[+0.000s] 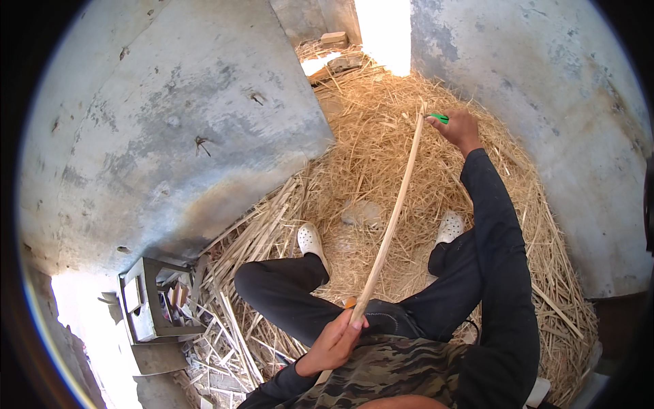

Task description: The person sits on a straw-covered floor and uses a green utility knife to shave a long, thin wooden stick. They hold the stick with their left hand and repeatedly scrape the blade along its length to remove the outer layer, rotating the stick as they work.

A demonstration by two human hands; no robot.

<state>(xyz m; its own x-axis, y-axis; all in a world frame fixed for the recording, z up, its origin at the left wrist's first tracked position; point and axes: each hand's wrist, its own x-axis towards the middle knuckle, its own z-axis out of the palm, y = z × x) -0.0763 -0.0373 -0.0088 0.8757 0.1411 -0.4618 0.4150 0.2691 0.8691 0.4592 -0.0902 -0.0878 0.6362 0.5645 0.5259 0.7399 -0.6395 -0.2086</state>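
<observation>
Seated in a room with worn, patchy walls, you hold a long, pale bamboo-like strip [388, 249] out over a heap of straw-coloured shavings [361, 129]. The strip runs from your lap, on the heap's near side, to a tip above the heap's far part. Your left hand [335, 346], at the heap's near side, is closed around the strip's lower part. Your right hand [458, 129], extended over the heap's far right, grips a small green-handled tool [439, 118] close to the strip's tip; its working end is too small to make out, and contact with the strip cannot be told.

A left white clog [310, 244] and a right white clog [450, 227] flank the heap's near part. Loose split strips [266, 218] lie along its left side, a box-like wooden stand [153, 300] sits farther left, and a grey wall [531, 109] rises to its right.

The step in hand looks like paring the strip at its far end. The next move, by this reading, calls for a firm left grip, a shallow, steady tool angle, and a stroke that stops well short of the fingers at the heap's near side.
</observation>
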